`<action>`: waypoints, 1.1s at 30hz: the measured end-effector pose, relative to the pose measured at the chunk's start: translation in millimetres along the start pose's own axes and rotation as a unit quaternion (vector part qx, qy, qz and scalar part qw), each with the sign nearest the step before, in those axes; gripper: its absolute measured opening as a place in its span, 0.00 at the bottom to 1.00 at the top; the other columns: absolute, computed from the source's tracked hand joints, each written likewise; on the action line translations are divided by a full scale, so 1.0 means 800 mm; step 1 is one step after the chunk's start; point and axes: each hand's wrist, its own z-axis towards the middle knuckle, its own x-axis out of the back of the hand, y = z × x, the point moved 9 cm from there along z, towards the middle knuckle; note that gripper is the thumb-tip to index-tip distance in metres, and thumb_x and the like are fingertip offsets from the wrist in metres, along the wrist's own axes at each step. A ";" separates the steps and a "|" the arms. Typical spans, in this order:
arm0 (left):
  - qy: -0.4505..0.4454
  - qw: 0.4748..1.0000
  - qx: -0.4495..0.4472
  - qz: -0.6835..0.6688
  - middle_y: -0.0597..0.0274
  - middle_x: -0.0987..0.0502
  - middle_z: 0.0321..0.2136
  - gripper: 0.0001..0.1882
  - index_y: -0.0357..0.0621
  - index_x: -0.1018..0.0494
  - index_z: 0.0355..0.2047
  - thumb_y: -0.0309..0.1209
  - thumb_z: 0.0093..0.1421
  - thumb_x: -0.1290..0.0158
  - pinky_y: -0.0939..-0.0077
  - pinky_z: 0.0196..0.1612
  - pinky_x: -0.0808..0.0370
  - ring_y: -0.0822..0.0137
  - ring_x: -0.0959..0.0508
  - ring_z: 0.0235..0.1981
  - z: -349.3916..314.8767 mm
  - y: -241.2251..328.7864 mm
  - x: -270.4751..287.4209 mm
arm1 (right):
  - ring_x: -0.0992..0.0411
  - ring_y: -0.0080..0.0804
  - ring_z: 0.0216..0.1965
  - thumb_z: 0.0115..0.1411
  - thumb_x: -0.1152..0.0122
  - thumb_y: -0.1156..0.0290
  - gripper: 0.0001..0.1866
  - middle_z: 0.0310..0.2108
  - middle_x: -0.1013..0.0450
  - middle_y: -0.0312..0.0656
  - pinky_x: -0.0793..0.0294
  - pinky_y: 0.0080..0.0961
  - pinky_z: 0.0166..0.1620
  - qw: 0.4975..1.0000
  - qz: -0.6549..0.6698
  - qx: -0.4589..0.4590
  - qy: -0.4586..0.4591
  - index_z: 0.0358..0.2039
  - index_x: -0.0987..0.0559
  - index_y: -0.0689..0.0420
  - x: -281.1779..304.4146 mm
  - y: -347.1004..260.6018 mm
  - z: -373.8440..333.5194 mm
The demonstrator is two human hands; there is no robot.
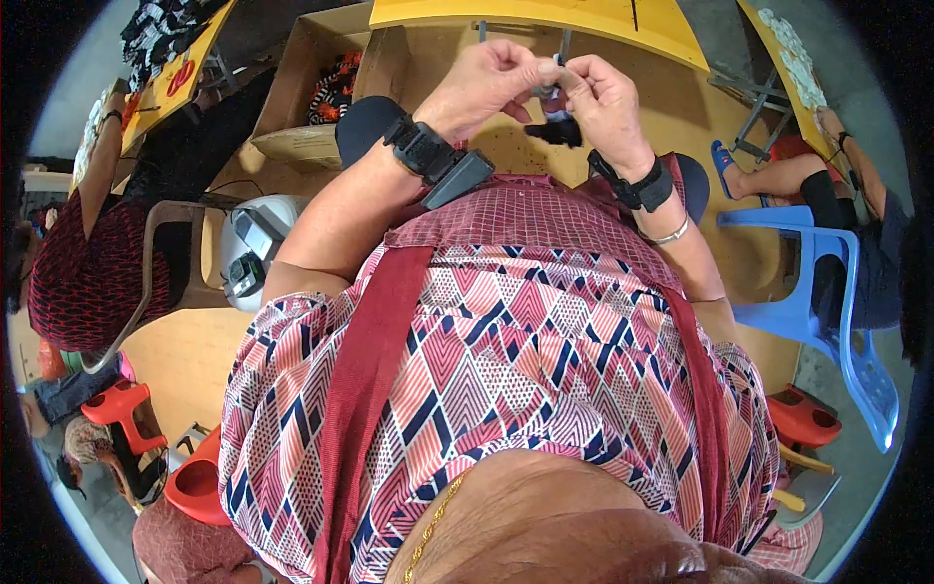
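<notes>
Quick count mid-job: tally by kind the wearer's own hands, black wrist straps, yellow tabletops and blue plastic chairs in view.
Wearer's hands: 2
Black wrist straps: 2
Yellow tabletops: 3
Blue plastic chair: 1
Total: 8

A small, soft-looking piece, apparently fabric, hangs at the upper centre of the frame, slightly right of the middle, its upper end pinched between the fingertips of both hands. Its lower part is black and fuzzy-edged, spreading sideways; a pale, whitish-purple section shows above, partly hidden by fingers, its details too small to tell.
</notes>
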 end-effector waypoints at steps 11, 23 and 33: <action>-0.045 0.992 0.055 -0.100 0.62 0.26 0.22 0.08 0.40 0.31 0.23 0.31 0.55 0.49 0.81 0.25 0.26 0.75 0.27 0.22 -0.007 -0.028 -0.004 | 0.36 0.17 0.23 0.58 0.54 0.77 0.04 0.23 0.33 0.34 0.32 0.15 0.30 0.990 0.141 -0.026 -0.006 0.29 0.31 0.63 -0.021 0.017 -0.024; 0.112 0.992 -0.039 0.043 0.62 0.29 0.18 0.04 0.32 0.33 0.26 0.21 0.50 0.51 0.81 0.19 0.25 0.72 0.26 0.18 0.000 -0.017 0.019 | 0.31 0.20 0.25 0.54 0.46 0.71 0.07 0.22 0.30 0.36 0.30 0.16 0.29 1.000 0.013 0.014 -0.002 0.28 0.29 0.62 -0.015 0.025 -0.025; 0.150 0.943 -0.152 0.256 0.67 0.29 0.18 0.01 0.37 0.32 0.23 0.20 0.50 0.50 0.86 0.24 0.32 0.80 0.30 0.21 0.006 0.004 0.007 | 0.31 0.18 0.23 0.52 0.43 0.70 0.08 0.23 0.28 0.36 0.28 0.17 0.26 0.984 0.063 -0.097 -0.135 0.23 0.25 0.63 -0.020 0.048 -0.005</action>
